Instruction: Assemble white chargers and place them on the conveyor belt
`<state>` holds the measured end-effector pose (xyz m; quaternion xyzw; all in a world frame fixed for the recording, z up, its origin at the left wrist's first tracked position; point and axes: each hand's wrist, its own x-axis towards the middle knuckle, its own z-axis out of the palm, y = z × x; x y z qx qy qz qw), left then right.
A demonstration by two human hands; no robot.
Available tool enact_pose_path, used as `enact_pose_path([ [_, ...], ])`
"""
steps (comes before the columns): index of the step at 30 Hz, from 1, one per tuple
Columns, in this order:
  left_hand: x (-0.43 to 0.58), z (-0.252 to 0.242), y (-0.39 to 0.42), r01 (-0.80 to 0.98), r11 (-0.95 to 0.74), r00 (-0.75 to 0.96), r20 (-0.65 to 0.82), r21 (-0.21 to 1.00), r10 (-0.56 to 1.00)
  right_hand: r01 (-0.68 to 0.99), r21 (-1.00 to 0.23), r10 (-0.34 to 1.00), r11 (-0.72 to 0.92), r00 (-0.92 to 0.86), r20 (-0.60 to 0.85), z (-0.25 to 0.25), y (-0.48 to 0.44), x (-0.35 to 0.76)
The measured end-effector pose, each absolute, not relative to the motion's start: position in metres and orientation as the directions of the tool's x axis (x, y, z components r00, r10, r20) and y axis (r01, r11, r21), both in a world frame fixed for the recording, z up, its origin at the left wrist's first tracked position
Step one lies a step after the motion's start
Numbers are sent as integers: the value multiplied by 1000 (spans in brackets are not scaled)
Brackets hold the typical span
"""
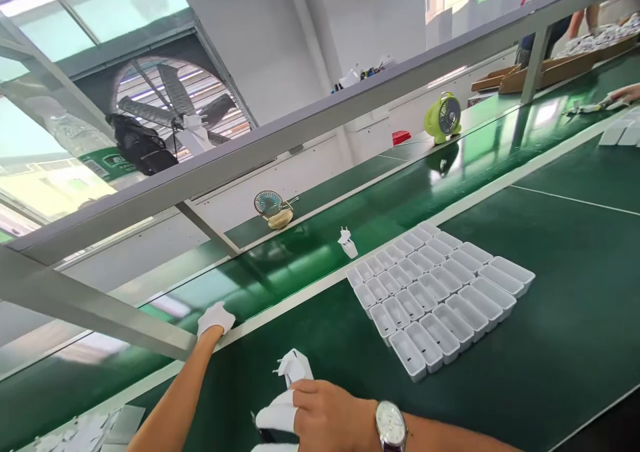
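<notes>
My right hand point(320, 415), with white finger covers and a watch on its wrist, pinches a white charger plug point(295, 367) just above the dark green table. My left hand point(215, 319) wears a white glove and reaches forward to the white edge strip of the shiny green conveyor belt point(310, 259). Its fingers point away from me and are hidden. A second white charger plug point(347, 243) lies alone on the belt, further right. A white tray of several narrow compartments point(440, 299) sits on the table to the right of my hands.
A grey metal frame beam point(320, 115) crosses above the belt. A small teal fan point(270, 209) and a lime green fan point(444, 115) stand beyond it. Another person's hand point(625, 93) works at the far right, near cardboard boxes point(550, 72). Loose white parts point(85, 432) lie at the bottom left.
</notes>
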<state>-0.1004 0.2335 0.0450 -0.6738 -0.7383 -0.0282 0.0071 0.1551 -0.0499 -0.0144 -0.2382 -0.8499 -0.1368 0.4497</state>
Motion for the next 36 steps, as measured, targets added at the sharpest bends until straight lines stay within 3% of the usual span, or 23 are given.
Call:
enact_pose_path([
  [4, -77, 54, 224, 992, -13, 17, -38, 123, 999, 442, 4, 232, 897, -477, 848, -3, -60, 154],
  [8, -24, 54, 195, 939, -183, 217, -88, 291, 972, 403, -35, 261, 915, -522, 812, 0, -70, 152],
  [15, 77, 73, 109, 703, -439, 600, -135, 560, 788, 483, 27, 280, 875, -550, 787, -9, -69, 153],
  [21, 67, 109, 81, 599, -384, 613, -94, 703, 784, 547, 59, 265, 835, -494, 828, 1, -70, 160],
  [26, 17, 88, 79, 524, -187, 455, -88, 831, 886, 520, 49, 217, 853, -437, 873, 17, -70, 165],
  [29, -11, 58, 69, 387, -34, 325, -102, 921, 940, 515, -106, 299, 851, -310, 903, 34, -69, 174],
  [32, -29, 36, 48, 350, 18, 411, -170, 937, 896, 384, -392, 445, 836, -54, 894, 46, -65, 183],
  [36, -29, 21, 15, 302, 0, 483, -153, 953, 862, 123, -724, 691, 679, 228, 686, 39, -57, 186],
])
